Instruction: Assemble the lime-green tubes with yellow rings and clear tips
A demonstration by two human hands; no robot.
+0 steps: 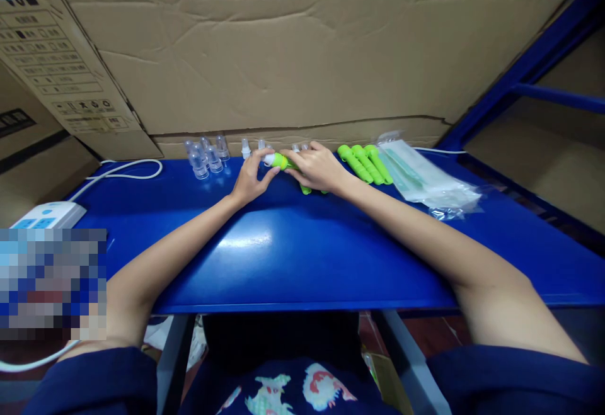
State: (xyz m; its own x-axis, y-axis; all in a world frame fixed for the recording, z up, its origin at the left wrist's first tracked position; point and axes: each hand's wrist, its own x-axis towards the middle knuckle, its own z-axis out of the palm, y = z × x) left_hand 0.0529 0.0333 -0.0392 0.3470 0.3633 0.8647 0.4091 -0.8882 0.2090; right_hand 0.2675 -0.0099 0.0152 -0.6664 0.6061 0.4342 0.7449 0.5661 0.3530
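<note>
Between both hands is a bright green tube with a white tip [280, 161], held roughly level above the table. My left hand [250, 177] closes its thumb and fingertips around the white end. Around the green body, my right hand [317, 168] is closed, hiding most of it. Other green parts [306, 190] show from under the right hand, largely covered. Behind the hands stand small clear-and-white pieces [246, 148]. Left of my left hand are several clear domed caps [198, 164], standing upright in a group. Three green ribbed tubes [363, 164] lie side by side on the right.
The blue table [293, 257] has a cardboard wall [293, 56] along its back. Clear plastic bags with white and green contents [420, 172] lie at right. A white power strip [51, 215] with a cable stands at left. A blue metal frame [515, 81] rises at right.
</note>
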